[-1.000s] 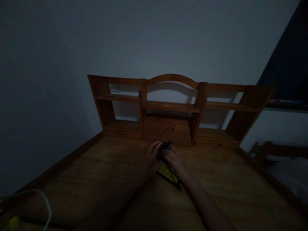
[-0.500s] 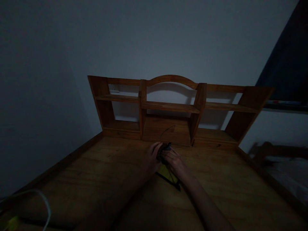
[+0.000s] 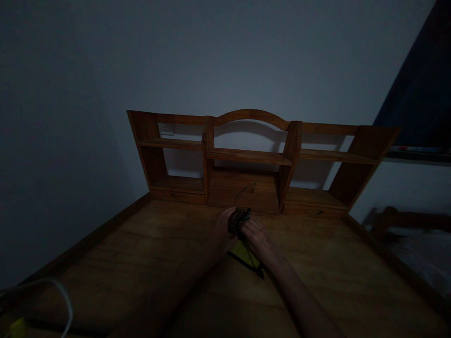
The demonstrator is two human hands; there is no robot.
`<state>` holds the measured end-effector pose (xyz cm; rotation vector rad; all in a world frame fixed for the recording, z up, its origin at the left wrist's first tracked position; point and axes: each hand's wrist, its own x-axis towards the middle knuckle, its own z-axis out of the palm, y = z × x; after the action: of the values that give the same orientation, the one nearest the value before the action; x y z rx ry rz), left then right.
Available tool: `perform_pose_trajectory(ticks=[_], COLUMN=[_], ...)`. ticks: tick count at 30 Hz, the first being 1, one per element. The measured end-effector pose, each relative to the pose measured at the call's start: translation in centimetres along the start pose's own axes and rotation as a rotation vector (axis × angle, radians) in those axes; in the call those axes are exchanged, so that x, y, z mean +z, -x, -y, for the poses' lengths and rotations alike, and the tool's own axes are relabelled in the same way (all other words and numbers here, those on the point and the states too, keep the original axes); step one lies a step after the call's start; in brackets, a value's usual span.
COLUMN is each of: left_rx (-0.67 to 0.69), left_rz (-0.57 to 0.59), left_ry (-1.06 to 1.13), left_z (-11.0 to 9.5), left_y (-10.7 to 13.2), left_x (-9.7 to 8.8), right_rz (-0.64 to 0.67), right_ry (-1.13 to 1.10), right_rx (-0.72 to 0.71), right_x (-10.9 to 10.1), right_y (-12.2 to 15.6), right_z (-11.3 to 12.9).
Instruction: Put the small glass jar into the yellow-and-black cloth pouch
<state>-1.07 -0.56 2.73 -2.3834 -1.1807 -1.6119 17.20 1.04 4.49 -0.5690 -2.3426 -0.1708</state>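
The scene is very dim. Both my hands meet near the middle of a wooden desk. My left hand and my right hand are closed together around a small dark object with a thin dark cord rising from it. I cannot make out what the object is. Under my wrists lies a flat yellow item with a dark edge.
A wooden shelf unit with several open compartments stands at the desk's back edge against a pale wall. A white cable and a small yellow thing lie at the front left. A dark curtain hangs at the right.
My hands have stayed in place; my left fingers have curled a little tighter around the dark object. The view has shifted very slightly.
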Motion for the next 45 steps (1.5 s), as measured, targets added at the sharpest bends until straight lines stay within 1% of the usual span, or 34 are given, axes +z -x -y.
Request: perform_pose_trajectory(ticks=[5, 8, 13, 17, 19, 22, 25, 28, 31, 33, 35, 37, 42, 45], left_rx=[-0.008, 0.020, 0.025, 0.032, 0.011, -0.069, -0.104, -0.087, -0.054, -0.018, 0.015, 0.017, -0.060, -0.165], left_rz=[0.030, 0.046, 0.098, 0.101, 0.086, 0.061, 0.057, 0.085, 0.101, 0.119, 0.136, 0.150, 0.188, 0.180], left_ry=[0.027, 0.032, 0.052, 0.101, 0.133, 0.211, 0.261, 0.211, 0.105, 0.044, 0.042, 0.087, 0.197, 0.364], left_z=[-0.3, -0.4, -0.4, -0.1, 0.2, 0.5, 0.3, -0.3, -0.5, -0.4, -0.4, -0.5, -1.0, -0.6], left_y=[-0.1, -0.2, -0.6, -0.7, -0.7, -0.7, -1.2, -1.9, -2.5, -2.6, -2.7, -2.8, -3.0, -2.7], left_x=[-0.3, -0.6, -1.3, -1.4, -1.1, -1.1, -1.8, -3.0, -3.9, -4.1, -4.2, -4.3, -4.6, -4.2], right_rz=[0.012, 0.015, -0.008, -0.031, -0.036, -0.057, -0.100, -0.145, -0.146, -0.142, -0.129, -0.114, -0.118, -0.161], right_ry=[0.035, 0.061, 0.089, 0.088, 0.070, 0.017, -0.010, -0.022, -0.032, -0.031, -0.021, -0.008, -0.013, -0.035], right_rx=[0.028, 0.032, 0.017, -0.014, -0.024, -0.032, -0.032, -0.010, 0.017, 0.023, 0.032, 0.052, 0.098, 0.108], right_x=[-0.3, -0.2, 0.1, 0.2, 0.2, 0.2, -0.2, -0.6, -0.9, -0.9, -0.7, -0.5, 0.0, 0.4], right_y=[0.1, 0.2, 0.3, 0.3, 0.3, 0.2, 0.1, -0.1, -0.2, -0.2, -0.1, 0.0, 0.3, 0.4], right_z=[0.3, 0.3, 0.3, 0.2, 0.1, 0.0, 0.2, 0.9, 1.4, 1.6, 1.7, 1.8, 2.0, 2.0])
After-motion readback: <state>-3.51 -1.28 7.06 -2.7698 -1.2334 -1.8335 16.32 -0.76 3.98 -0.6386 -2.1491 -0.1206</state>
